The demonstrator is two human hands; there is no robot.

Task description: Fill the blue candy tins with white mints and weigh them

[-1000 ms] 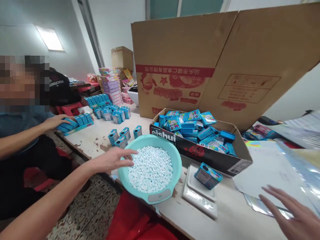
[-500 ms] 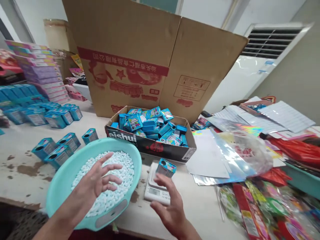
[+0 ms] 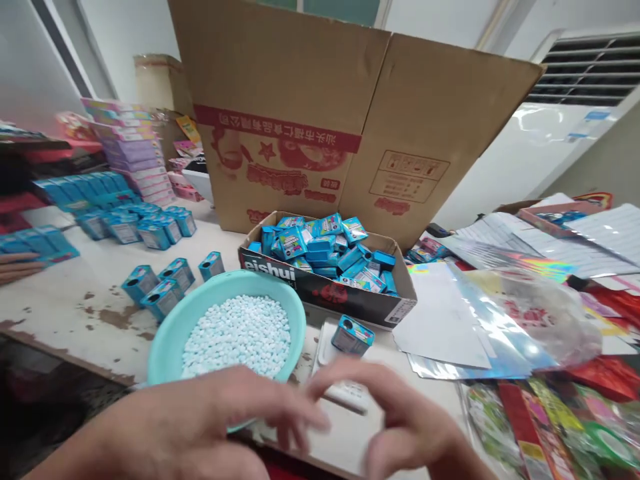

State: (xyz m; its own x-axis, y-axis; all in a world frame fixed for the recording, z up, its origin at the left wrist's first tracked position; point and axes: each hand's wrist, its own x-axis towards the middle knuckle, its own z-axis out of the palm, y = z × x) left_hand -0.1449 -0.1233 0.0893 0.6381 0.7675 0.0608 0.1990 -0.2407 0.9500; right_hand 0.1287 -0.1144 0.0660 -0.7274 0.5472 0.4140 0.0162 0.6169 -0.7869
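My left hand (image 3: 215,420) is blurred in front of the near rim of the turquoise basin (image 3: 165,347), which holds many small pale candies (image 3: 240,333). My right hand (image 3: 395,413) hangs in front of the white scale (image 3: 345,393), its fingers curved apart with nothing between them. The fingertips of both hands come near each other; whether they touch is unclear. A blue box (image 3: 353,335) with a round hole stands on the scale. Behind it, a black carton (image 3: 320,293) is filled with blue boxes. Several blue boxes (image 3: 163,299) stand left of the basin.
A tall cardboard sheet (image 3: 300,80) rises behind the carton. Papers (image 3: 440,320) and plastic packets (image 3: 540,427) lie at the right. At far left, another person's hand (image 3: 20,267) touches blue boxes. More blue boxes (image 3: 125,227) and stacked pink and purple boxes (image 3: 133,150) stand behind.
Both hands have come closer to the camera and to each other, my left hand moving away from over the candies. The view has turned left, bringing the other person's hand into sight.
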